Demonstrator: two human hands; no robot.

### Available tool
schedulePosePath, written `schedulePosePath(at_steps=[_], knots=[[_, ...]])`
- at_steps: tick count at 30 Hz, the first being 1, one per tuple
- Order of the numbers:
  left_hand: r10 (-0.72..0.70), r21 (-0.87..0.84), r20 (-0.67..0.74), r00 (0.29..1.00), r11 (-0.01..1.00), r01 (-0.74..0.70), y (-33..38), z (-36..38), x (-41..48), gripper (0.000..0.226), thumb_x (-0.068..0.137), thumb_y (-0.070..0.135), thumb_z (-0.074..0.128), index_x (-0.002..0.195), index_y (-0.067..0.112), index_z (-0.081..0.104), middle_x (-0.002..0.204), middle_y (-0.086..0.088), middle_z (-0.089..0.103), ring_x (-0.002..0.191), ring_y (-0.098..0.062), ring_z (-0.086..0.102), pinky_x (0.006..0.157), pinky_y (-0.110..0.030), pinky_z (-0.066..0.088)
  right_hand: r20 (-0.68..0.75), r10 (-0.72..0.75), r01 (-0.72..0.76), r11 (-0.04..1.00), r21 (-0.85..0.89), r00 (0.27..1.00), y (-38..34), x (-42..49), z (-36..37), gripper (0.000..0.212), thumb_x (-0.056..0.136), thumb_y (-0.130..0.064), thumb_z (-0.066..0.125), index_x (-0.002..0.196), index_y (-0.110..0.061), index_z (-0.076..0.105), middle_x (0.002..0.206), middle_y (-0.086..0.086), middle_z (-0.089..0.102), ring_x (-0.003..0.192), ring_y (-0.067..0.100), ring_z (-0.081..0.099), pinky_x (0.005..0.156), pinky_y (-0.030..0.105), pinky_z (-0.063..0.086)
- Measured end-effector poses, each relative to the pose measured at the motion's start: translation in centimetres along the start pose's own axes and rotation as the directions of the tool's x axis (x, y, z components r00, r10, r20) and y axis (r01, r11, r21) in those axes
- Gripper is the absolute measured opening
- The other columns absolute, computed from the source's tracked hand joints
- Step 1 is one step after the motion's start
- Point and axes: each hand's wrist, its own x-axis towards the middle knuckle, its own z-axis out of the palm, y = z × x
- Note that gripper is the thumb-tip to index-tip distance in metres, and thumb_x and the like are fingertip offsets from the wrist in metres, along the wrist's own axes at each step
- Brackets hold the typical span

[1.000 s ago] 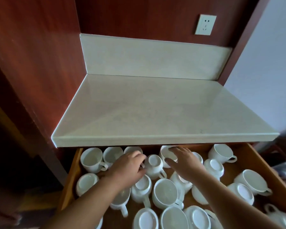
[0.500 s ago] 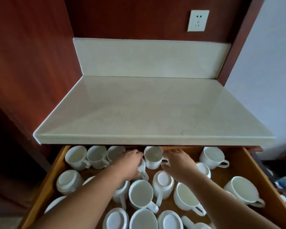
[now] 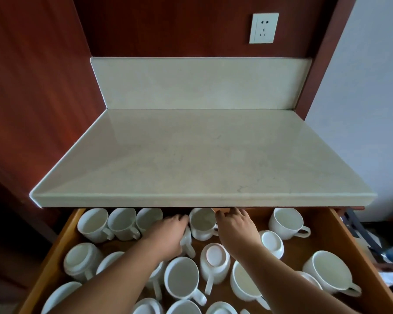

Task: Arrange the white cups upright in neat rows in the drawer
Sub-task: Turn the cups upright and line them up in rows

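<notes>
The open wooden drawer holds many white cups. Three upright cups stand side by side in the back left row. A fourth upright cup stands further right in that row, between my hands. My right hand is against its right side, thumb at the rim, covering its handle. My left hand is closed over another cup, whose handle sticks out below my fingers. Nearer me lie upside-down cups mixed with upright ones.
A pale stone countertop overhangs the back of the drawer and hides its rear edge. One upright cup stands at the back right, another at the right side. Dark red wood panels enclose the counter.
My right hand has carried the upright cup back to the rear row, under the counter edge. My left hand has followed it toward the back with its cup.
</notes>
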Motion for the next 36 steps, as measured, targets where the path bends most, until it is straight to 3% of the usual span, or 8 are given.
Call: schedulePosePath(at_steps=[11,17,20,23,25,29,33,36], knots=[[0.116,-0.089,-0.081,0.99,0.988,-0.123,-1.1,-1.7,-1.9,0.042,0.081,0.018,0.062,0.12,0.02,0.048,0.121,-0.002,0.059,0.113,-0.025,0.059,0.089,-0.04,0.05,0.067,0.109,-0.106,0.993,-0.046,0.992,-0.1,-1.6,-0.6,0.026,0.051,-0.013,0.079,0.073,-0.017,0.064,0.057,0.0,0.06,0.067,0.027,0.064,0.064,0.036,0.055],[0.112,-0.143,-0.217,0.97,0.979,-0.145,-2.0,-4.6,-5.2,0.045,0.08,0.035,0.062,0.121,0.021,0.051,0.123,0.004,0.06,0.11,-0.02,0.057,0.086,-0.036,0.048,0.229,0.16,-0.149,0.987,-0.062,0.96,-0.2,-1.8,-2.5,0.029,0.089,-0.025,0.048,0.115,-0.022,0.06,0.107,0.001,0.068,0.115,0.024,0.056,0.099,0.034,0.04],[0.011,-0.294,-0.304,0.953,0.95,-0.105,-2.6,-4.6,-7.1,0.052,0.077,0.041,0.065,0.125,0.029,0.05,0.123,0.012,0.06,0.109,-0.013,0.058,0.088,-0.034,0.05,0.262,0.237,-0.266,0.961,0.08,0.935,-0.8,-1.2,-4.4,0.023,0.09,-0.033,0.053,0.11,-0.026,0.061,0.107,-0.003,0.067,0.109,0.02,0.058,0.087,0.032,0.043],[-0.164,-0.597,-0.31,0.936,0.8,-0.058,-3.1,-4.5,-9.4,0.06,0.07,0.051,0.078,0.123,0.044,0.05,0.112,0.022,0.062,0.1,-0.001,0.06,0.085,-0.027,0.05,0.393,0.315,-0.471,0.781,0.409,0.864,-1.9,-0.1,-7.1,0.015,0.089,-0.032,0.058,0.087,-0.021,0.066,0.08,-0.003,0.071,0.069,0.018,0.063,0.058,0.03,0.047],[-0.276,-0.805,-0.269,0.923,0.59,-0.058,-3.1,-4.1,-10.1,0.059,0.064,0.053,0.085,0.114,0.046,0.055,0.102,0.02,0.067,0.094,0.002,0.063,0.083,-0.027,0.053,0.541,0.316,-0.622,0.499,0.604,0.779,-3.3,0.4,-8.9,0.026,0.093,-0.04,0.064,0.092,-0.015,0.07,0.079,0.005,0.074,0.055,0.019,0.062,0.048,0.023,0.045],[-0.407,-0.938,-0.245,0.88,0.328,-0.109,-2.3,-3.2,-10.4,0.061,0.057,0.05,0.088,0.11,0.042,0.059,0.106,0.017,0.072,0.1,0.001,0.067,0.092,-0.039,0.057,0.789,0.123,-0.796,0.012,0.605,0.601,-5.7,0.4,-11.0,0.074,0.083,-0.071,0.067,0.113,-0.003,0.066,0.105,0.024,0.072,0.076,0.037,0.073,0.064,0.039,0.061],[-0.381,-0.952,-0.265,0.886,0.249,-0.178,0.0,-2.1,-10.5,0.065,0.061,0.038,0.093,0.115,0.044,0.056,0.111,0.018,0.07,0.105,-0.002,0.067,0.089,-0.037,0.059,0.781,0.0,-0.777,-0.108,0.621,0.624,-7.0,0.0,-11.3,0.055,0.086,-0.053,0.074,0.115,-0.006,0.072,0.106,0.022,0.075,0.085,0.036,0.074,0.068,0.041,0.061],[-0.262,-0.954,-0.229,0.937,0.251,-0.163,0.2,-1.6,-10.3,0.075,0.067,0.033,0.093,0.128,0.044,0.05,0.123,0.019,0.064,0.111,-0.001,0.064,0.094,-0.035,0.057,0.748,0.035,-0.745,-0.068,0.663,0.663,-7.0,-0.5,-11.0,0.04,0.088,-0.033,0.076,0.117,-0.007,0.069,0.104,0.021,0.076,0.085,0.036,0.074,0.064,0.038,0.058]])
